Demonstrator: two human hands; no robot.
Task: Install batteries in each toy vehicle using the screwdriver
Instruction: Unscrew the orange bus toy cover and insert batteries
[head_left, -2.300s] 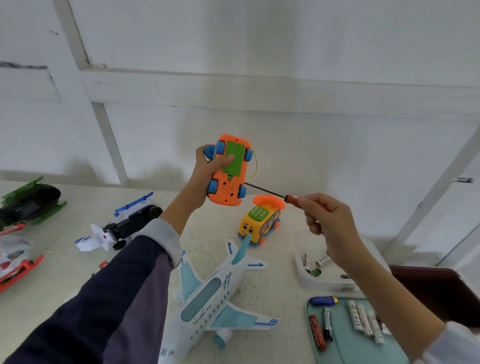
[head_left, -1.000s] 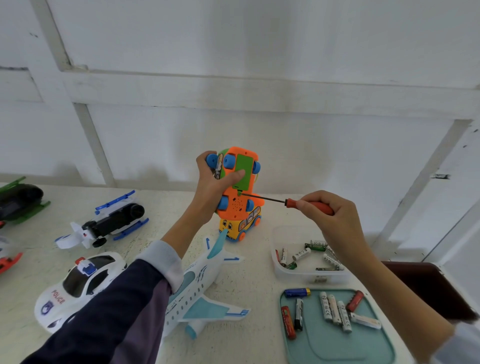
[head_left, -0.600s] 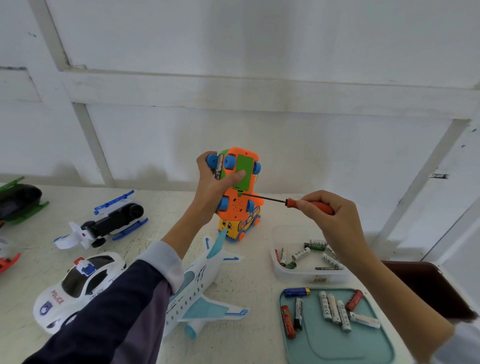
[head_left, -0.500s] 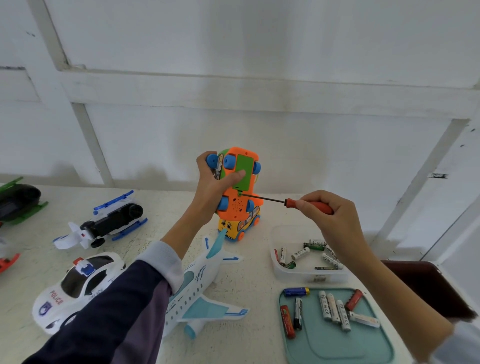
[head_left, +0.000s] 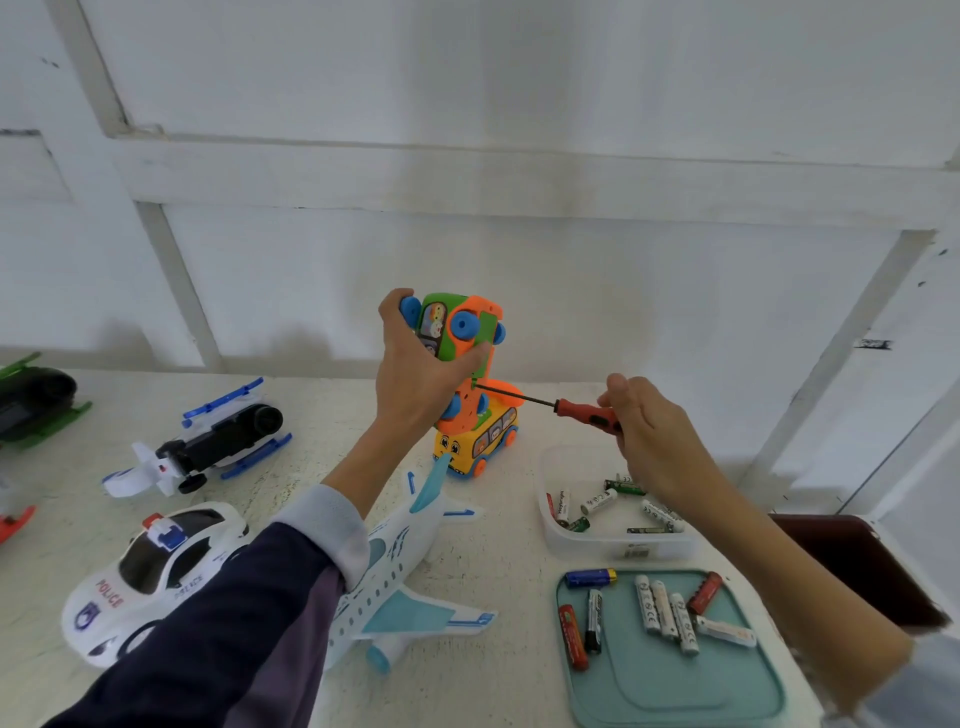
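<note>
so our left hand (head_left: 415, 374) grips the orange toy car (head_left: 462, 358) upright, and the screwdriver (head_left: 550, 408) pinched in our right hand (head_left: 644, 436) lies level, tip at its underside.

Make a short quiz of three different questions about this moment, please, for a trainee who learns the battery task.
1. True or false: the left hand holds the orange toy car up, above the table.
2. Which tool does the right hand hold? A) pliers B) screwdriver C) hammer
3. Fill in: loose batteries lie in the clear tub and on the ____ tray.

Key: 1 true. 2 B; its tip meets the car's underside, by the green cover. 3 teal.
</note>
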